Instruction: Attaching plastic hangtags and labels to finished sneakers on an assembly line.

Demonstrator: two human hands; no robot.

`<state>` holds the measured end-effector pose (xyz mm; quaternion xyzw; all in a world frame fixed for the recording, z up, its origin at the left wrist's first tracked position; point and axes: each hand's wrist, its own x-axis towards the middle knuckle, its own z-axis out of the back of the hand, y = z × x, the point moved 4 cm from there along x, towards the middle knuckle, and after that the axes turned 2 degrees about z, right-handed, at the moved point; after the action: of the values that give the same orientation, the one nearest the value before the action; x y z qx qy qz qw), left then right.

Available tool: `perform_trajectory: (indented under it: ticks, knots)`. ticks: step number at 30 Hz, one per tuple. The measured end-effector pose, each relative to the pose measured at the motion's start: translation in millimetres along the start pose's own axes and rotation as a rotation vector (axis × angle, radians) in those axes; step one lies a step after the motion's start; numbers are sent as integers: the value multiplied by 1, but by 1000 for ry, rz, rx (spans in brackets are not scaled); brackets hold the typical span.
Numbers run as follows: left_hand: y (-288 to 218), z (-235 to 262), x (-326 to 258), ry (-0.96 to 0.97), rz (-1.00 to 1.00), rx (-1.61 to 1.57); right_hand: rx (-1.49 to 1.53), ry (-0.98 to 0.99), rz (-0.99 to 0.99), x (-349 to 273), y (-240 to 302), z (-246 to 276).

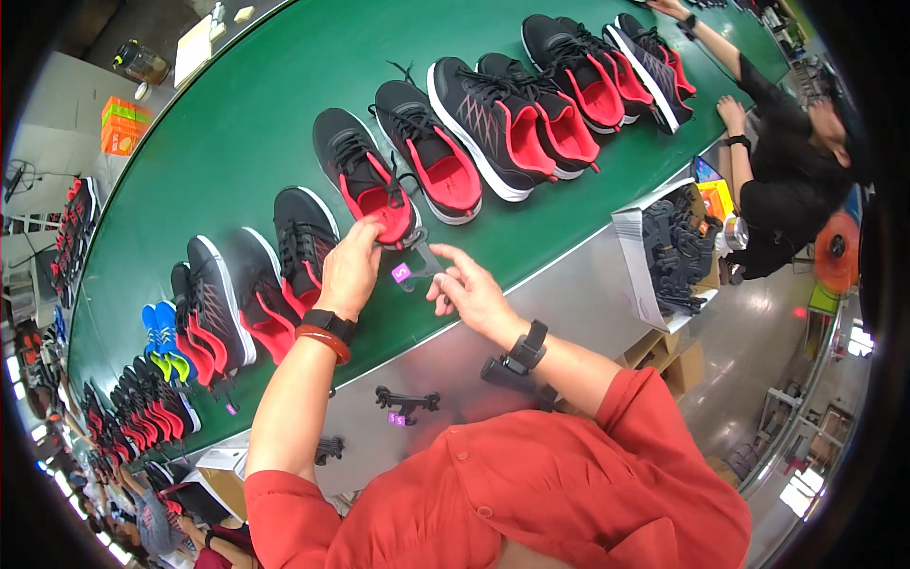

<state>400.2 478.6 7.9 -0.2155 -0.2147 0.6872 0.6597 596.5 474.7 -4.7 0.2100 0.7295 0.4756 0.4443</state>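
Head view: the black hanger clip (417, 258) is partly hidden behind the fingers. Just beside the green belt's (246, 133) near edge, the left hand (351, 270) pinches a black-and-red shoe's (365, 180) heel; the right hand (471, 292), fingers loosely curled, grips the clip.

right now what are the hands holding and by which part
The left hand grips the heel of a black and red shoe. The right hand pinches a black plastic hanger clip by its lower end, at the shoe's heel.

A box of black hangers (675, 248) stands beside the green belt (256, 123), where a co-worker (791, 166) reaches.
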Motion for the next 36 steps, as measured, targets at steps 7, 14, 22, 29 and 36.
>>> perform_trajectory:
  ticks: [7,14,22,29,36]
  knots:
    - [13,-8,8,66,-41,-111,208,26,-35,0,-40,-20]
    - [2,-6,6,83,-102,72,200,192,-167,31,-27,8]
    - [-21,-14,-3,266,-143,197,-671,162,658,49,57,41]
    - [-17,2,-20,336,119,151,-1377,281,635,77,74,80]
    - [-13,-3,-19,322,191,52,-1632,401,872,75,82,27]
